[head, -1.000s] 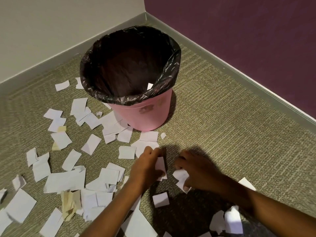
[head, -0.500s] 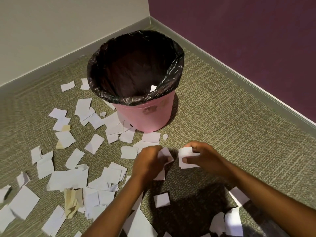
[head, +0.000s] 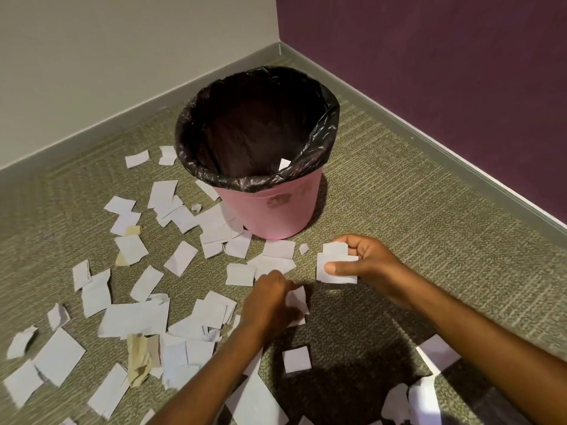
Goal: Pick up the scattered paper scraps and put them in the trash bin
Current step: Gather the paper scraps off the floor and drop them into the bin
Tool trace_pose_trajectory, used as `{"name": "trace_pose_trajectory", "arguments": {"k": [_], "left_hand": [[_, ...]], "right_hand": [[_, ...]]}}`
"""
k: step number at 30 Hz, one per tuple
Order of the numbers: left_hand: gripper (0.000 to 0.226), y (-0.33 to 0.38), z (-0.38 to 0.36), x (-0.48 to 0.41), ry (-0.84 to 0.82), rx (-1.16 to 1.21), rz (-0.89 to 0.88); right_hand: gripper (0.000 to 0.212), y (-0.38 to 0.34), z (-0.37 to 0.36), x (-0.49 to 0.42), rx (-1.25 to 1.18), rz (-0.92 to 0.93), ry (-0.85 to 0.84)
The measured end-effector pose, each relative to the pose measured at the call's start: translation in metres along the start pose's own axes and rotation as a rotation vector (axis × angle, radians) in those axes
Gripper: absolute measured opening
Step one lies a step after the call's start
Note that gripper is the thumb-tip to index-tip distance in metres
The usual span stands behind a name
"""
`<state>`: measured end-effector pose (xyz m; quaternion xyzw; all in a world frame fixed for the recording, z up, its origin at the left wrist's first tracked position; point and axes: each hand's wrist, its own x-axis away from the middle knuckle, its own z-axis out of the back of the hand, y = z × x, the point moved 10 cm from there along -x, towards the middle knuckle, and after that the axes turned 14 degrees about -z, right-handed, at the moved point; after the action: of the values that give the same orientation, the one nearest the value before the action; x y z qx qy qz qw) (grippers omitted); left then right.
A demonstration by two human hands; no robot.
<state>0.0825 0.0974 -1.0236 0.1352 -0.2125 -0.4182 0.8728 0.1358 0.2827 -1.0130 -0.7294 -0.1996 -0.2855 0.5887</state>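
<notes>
Paper scraps lie scattered over the carpet beside and in front of the pink bin, one showing inside its black liner, while the right hand pinches a small stack near the bin and the left hand curls round another piece low over the carpet.

The trash bin is pink, with a dull brownish smudge on its side, perhaps a worn print; the view is too soft to say. Its liner is glossy black. The paper scraps are white with a faint bluish cast; a few tan scraps lie among them. The carpet is olive green, ribbed with fine pale streaks. The left wall is cream, the right wall deep purple, the baseboard grey.
</notes>
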Motion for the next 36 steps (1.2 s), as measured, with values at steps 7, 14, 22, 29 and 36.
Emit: {"name": "trace_pose_trajectory", "arguments": {"k": [7,14,22,29,36], "left_hand": [[0.024,-0.011,-0.007,0.009,0.175,0.105,0.045],[0.020,-0.018,0.019,0.010,0.315,0.438,0.139],[0.019,0.051,0.116,0.012,0.474,0.795,0.004],[0.023,0.098,0.200,0.028,0.609,0.963,-0.193],[0.025,0.072,0.281,0.031,0.811,0.800,-0.230]], "right_hand": [[0.040,0.018,0.005,-0.005,0.068,-0.062,0.043],[0.041,0.005,0.020,0.001,-0.010,-0.037,0.095],[0.049,-0.063,0.014,0.038,-0.048,0.105,0.079],[0.050,-0.155,0.002,0.089,-0.110,0.287,0.007],[0.035,-0.236,-0.022,0.096,-0.106,0.444,0.089]]}}
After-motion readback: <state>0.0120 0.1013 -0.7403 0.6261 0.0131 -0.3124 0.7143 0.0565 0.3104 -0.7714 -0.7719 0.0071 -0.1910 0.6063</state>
